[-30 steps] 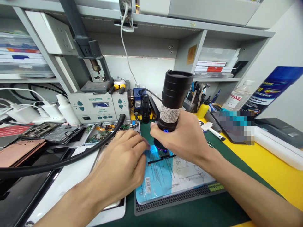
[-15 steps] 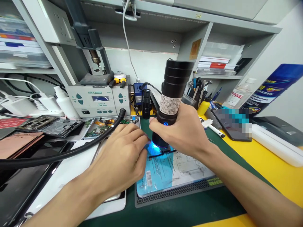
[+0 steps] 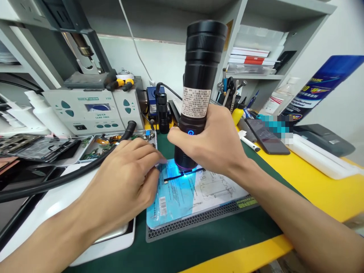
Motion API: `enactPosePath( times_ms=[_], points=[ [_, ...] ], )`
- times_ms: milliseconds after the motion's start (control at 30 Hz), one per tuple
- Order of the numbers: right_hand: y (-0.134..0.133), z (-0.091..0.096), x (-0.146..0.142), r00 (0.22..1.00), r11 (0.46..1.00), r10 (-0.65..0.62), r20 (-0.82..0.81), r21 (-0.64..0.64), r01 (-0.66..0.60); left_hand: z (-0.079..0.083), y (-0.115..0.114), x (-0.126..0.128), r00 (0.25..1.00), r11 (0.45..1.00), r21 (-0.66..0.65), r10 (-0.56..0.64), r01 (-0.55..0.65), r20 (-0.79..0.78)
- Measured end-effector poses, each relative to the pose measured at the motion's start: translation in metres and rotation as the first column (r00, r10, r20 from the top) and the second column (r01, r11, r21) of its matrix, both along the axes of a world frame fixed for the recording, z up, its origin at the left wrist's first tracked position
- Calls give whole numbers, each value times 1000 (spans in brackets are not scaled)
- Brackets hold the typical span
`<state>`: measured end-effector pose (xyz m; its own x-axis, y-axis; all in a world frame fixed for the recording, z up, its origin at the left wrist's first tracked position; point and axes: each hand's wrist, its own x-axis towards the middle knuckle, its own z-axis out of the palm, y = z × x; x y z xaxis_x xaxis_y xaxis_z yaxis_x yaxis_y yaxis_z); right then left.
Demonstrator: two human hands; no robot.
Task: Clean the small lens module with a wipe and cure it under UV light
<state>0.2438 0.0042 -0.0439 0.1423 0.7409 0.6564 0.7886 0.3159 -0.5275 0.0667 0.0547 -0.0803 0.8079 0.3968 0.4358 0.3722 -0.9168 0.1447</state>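
Observation:
My right hand is wrapped round a black flashlight with a pale printed label and a lit blue power button. It is held lens down, slightly tilted, and throws blue light. Just under the lens lies a thin dark strip, possibly a flex cable, on a flat blue and white package. My left hand is curled at the package's left edge, its index fingertip close to the blue glow. Whether anything is between those fingers is hidden.
A black hose crosses on the left above stacked tablets. Behind stand a tray of small parts, a rework station and a second small flashlight. At right lie a phone and a white tube.
The camera view has shifted, so the scene sits further left and higher. The flashlight looks taller and remains over the strip. Both hands keep the same pose.

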Motion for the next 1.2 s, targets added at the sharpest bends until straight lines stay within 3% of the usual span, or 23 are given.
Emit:
enactPosePath(
  times_ms=[400,700,1033,1200],
  points=[
    [7,-6,9,1000,999,-23,9,26,22,-5,4,0,997,993,121,-19,11,70],
    [11,-7,7,999,999,-45,25,16,45,-1,4,-1,995,993,110,-61,52,83],
    [11,-6,9,999,998,-50,13,25,50,5,7,-5,986,978,131,-165,166,-18],
    [11,-5,10,998,997,-68,12,33,67,5,8,-5,987,981,110,-157,161,-45]
  ],
)
